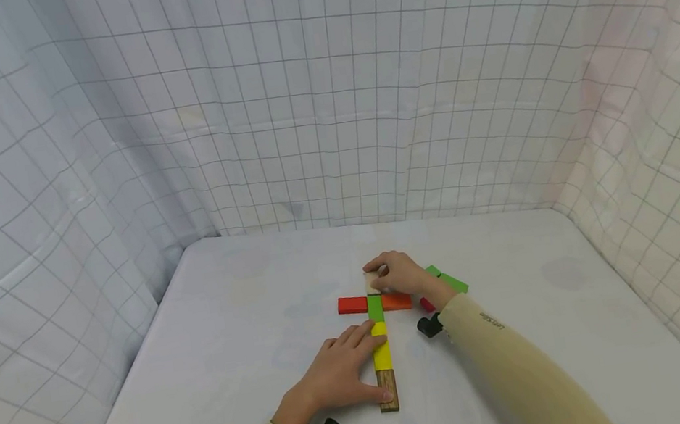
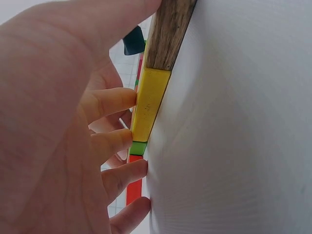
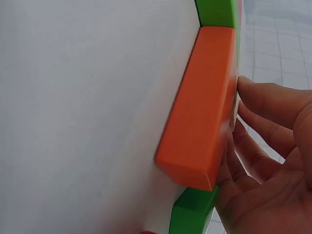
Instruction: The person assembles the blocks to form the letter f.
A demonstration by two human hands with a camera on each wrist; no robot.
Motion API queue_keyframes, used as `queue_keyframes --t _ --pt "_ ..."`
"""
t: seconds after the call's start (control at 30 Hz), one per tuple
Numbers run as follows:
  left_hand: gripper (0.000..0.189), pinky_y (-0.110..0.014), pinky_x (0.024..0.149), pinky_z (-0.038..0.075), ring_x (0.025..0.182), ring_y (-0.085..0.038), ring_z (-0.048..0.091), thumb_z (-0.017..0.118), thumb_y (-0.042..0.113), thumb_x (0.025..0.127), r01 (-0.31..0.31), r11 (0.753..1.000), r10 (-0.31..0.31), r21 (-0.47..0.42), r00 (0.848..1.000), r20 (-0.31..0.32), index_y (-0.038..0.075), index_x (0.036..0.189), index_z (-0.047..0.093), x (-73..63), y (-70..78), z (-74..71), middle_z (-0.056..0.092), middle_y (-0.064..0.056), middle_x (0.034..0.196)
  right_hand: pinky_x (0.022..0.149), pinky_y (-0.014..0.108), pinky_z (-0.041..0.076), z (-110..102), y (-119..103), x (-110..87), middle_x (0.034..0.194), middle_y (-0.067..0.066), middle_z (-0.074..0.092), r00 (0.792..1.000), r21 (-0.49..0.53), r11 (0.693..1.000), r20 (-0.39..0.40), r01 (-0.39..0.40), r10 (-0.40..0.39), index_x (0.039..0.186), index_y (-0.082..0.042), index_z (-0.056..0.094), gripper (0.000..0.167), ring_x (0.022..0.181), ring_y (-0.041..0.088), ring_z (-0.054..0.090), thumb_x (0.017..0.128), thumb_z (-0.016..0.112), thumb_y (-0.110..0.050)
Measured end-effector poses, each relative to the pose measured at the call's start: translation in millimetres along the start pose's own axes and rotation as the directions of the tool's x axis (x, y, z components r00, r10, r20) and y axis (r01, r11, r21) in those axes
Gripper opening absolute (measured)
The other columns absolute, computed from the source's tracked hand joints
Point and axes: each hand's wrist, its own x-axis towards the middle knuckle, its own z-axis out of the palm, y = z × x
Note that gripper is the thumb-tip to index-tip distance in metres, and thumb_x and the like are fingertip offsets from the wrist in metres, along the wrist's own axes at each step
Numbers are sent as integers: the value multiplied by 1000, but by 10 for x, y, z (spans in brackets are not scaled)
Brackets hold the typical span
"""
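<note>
Head view faces fwd/dn, wrist views nr blocks [image 3: 197,102].

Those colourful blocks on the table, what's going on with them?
A person is handling blocks laid out in a cross. Their right hand pinches the pale block at the far end, while their left hand touches the yellow block and wood-grain block. A red block and an orange block lie either side of a green block. More green pieces lie off to the right.
</note>
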Motion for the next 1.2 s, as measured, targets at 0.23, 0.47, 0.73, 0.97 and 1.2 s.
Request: queue_keyframes --t 0.23,0.47,0.73,0.97,1.2 --pt "90 -59 107 32 149 -23 25 65 77 79 1 1000 -1 -1 1000 -4 30 152 44 -2 -2 -4 21 1 166 78 30 54 22 -8 -16 125 1 62 1000 6 1000 -3 1 -1 126 -18 72 34 102 20 59 92 73 -15" --pt "90 -59 106 33 148 -25 25 64 77 79 -8 1000 8 0 1000 -9 30 153 44 -6 -11 5 21 1 166 78 29 54 36 -15 -27 124 0 62 1000 3 1000 -5 9 -9 126 -18 72 34 100 19 59 92 73 -17" --pt "90 -59 106 33 148 -23 26 64 78 79 -9 1000 10 4 1000 -12 30 153 44 -9 -2 11 22 1 166 78 29 55 30 -36 -53 123 1 62 1000 6 1000 -19 -2 2 126 -17 72 34 102 20 60 92 73 -16" --pt "90 -59 106 33 148 -25 26 64 78 79 -3 1000 3 -5 1000 -5 30 152 44 -17 21 -10 23 1 165 80 33 55 -61 -73 -99 120 5 66 997 3 999 -72 38 -38 127 -13 71 34 105 22 63 93 73 -17" --pt "90 -60 107 32 148 -26 25 63 78 79 8 1000 -8 -8 1000 7 30 153 43 -12 17 -19 22 1 166 86 38 55 -261 -186 -229 127 13 66 991 15 998 -121 62 -60 129 -7 68 36 107 26 62 94 71 -16"
